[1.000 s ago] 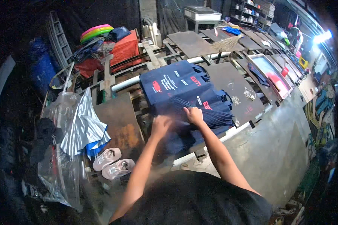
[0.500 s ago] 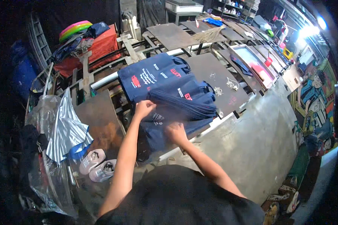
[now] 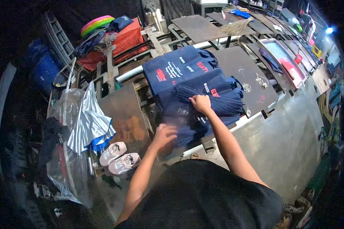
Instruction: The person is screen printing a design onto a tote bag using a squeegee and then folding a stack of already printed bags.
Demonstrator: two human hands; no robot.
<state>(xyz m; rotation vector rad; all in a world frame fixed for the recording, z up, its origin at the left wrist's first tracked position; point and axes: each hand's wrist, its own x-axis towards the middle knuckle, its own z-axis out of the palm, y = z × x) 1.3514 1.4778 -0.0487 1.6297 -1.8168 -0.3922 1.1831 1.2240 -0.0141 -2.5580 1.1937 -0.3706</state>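
Note:
Navy fabric bags [image 3: 168,70] with red and white print lie in overlapping piles on a metal board, their dark straps bunched at the right. Across the nearer pile, a folded-back stack of bags [image 3: 225,106] shows many layered edges. My right hand [image 3: 201,104] is closed at the left part of this stack, thumb and fingers pinching the cloth. Below and to the left, my left hand [image 3: 165,136] is by the near left corner of the bottom bags [image 3: 195,131]. Its fingers are apart, slightly blurred, with nothing seen in them.
Pale pink shoes [image 3: 124,163] and a silver folded umbrella [image 3: 90,122] sit at the left. A rusty metal board [image 3: 122,110] lies beside the bags. Farther off are a straw broom [image 3: 236,27], a printing frame [image 3: 284,63] and a red cloth [image 3: 128,42]. Concrete floor [image 3: 279,126] spreads to the right.
My right hand has moved from the lower bag up onto the folded stack. My left hand has left the stack and come down toward me. The view has shifted, so the scene sits farther right.

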